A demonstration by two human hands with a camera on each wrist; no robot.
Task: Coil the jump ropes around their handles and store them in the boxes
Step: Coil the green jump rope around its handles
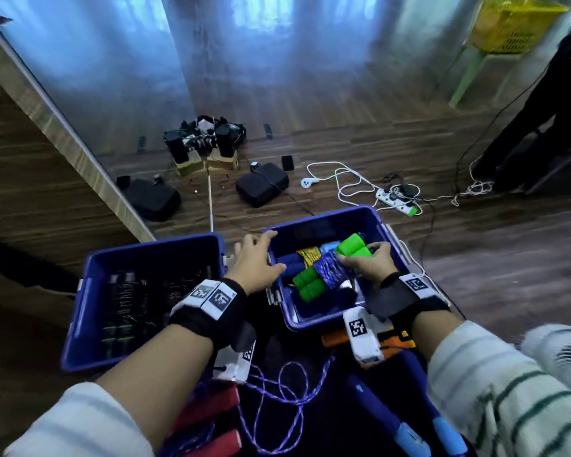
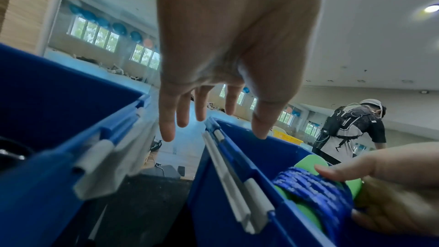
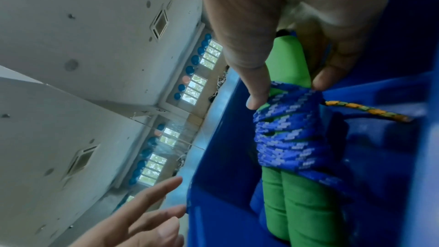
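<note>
A: Right hand [image 1: 371, 263] pinches the green-handled bundle [image 1: 323, 268], blue rope wound round it, low inside the right box [image 1: 323, 319], about 1 o'clock from the wearer.

B: Left hand [image 1: 256, 258]? Fingers spread, holding nothing, hovering at that box's 9 o'clock rim.

A: Risk: let go carelessly and the coil could loosen, or catch the yellow rope [image 1: 309, 255] beside it.

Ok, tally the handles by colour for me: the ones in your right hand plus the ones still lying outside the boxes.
Green handles, coiled with blue rope and gripped by the right hand: 2
Red handles, outside the boxes: 2
Blue handles, outside the boxes: 2
Total: 6
</note>
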